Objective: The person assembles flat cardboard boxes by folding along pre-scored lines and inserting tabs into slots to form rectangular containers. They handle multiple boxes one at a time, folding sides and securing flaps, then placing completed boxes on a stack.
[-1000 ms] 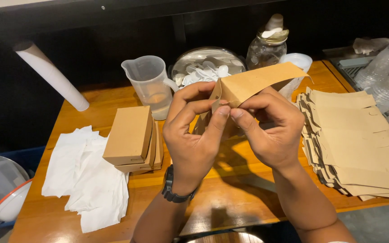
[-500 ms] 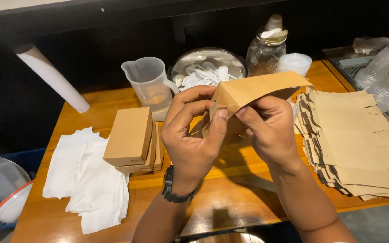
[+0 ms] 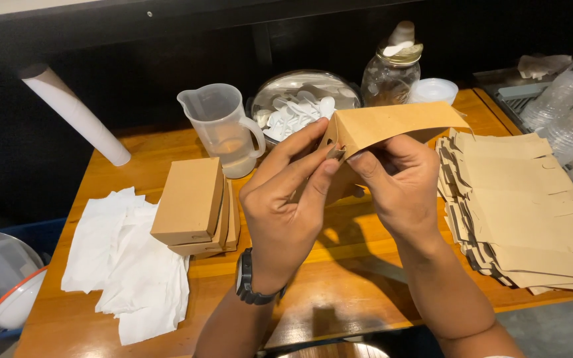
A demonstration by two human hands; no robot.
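Brown card is sitting right between both hands, raised above the wooden table (image 3: 366,292): a flat carton blank (image 3: 392,126) that the person is folding at its near corner. The left hand (image 3: 286,205) is pinching that corner, thumb and forefinger closing on the card's edge, a dark watch (image 3: 250,282) showing on the wrist. The right hand (image 3: 399,185) is gripping the same corner from the other side, fingers curling in beneath the panel, thumb pressing against the fold. The blank is tilting up and away to the right, its far end hanging over the stack of flat blanks (image 3: 525,212) lying at the table's right edge.

Left of the hands, a few finished brown boxes (image 3: 193,202) are sitting piled together, and beside those white paper napkins (image 3: 127,265) are spreading toward the near left corner. Behind the hands a clear plastic measuring jug (image 3: 220,126) is standing, next to a round metal dish of white plastic spoons (image 3: 300,106) and a glass jar (image 3: 392,73). A white cardboard tube (image 3: 74,113) is leaning at far left.
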